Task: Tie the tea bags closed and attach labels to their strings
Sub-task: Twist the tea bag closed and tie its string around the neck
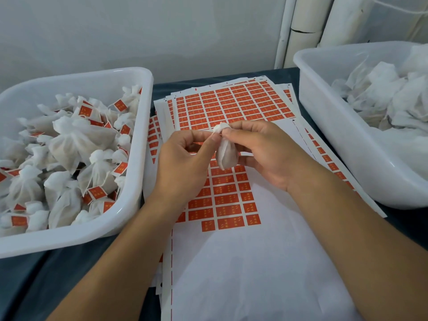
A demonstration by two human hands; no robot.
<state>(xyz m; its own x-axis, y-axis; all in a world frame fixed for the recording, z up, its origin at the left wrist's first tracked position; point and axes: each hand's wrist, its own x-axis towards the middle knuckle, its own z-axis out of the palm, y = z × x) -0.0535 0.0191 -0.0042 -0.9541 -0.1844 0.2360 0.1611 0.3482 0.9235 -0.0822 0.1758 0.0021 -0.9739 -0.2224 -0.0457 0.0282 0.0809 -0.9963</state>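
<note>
On the left, a white tub (129, 205) holds labelled tea bags (69, 140); the right tub (324, 126) holds unlabelled ones (389, 93). Between them, the left hand (183, 156) and right hand (261, 144) both pinch one tea bag (225, 152) at its neck.

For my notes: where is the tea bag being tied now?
In the head view, the tea bag is mid-frame, held between both hands, left hand and right hand, above the label sheets.

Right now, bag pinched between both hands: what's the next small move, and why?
Probably cinch the neck shut. The right hand holds the tea bag, the left hand pinches its gathered top, and no red label shows on it, unlike those in the left bin.
</note>
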